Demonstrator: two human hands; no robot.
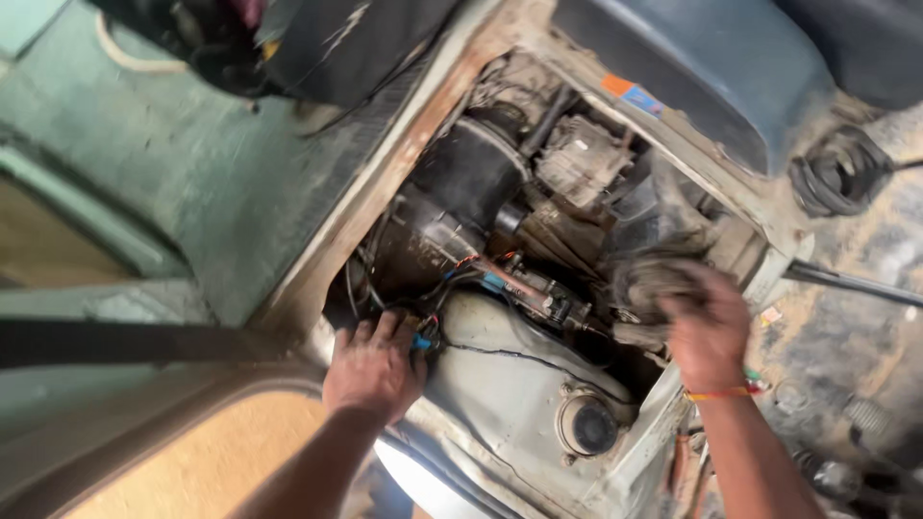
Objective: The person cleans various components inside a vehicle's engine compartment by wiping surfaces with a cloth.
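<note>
Hands [373,368] [709,327] inside engine bay [500,221]

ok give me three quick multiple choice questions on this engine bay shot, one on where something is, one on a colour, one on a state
1. Where does the left hand rest?
A. on the engine bay edge by the wiring
B. on the blue seat
C. on the ground

2. What colour is the band on the right wrist?
A. black
B. orange-yellow
C. white

3. How is the right hand placed?
A. hanging free
B. flat on the pale tank
C. gripping a dirty engine part

Answers: 1 A, its fingers lie at the opening's rim beside the blue connector. 2 B, a thin orange-yellow string circles the wrist. 3 C, its fingers curl around the grimy part.
</note>
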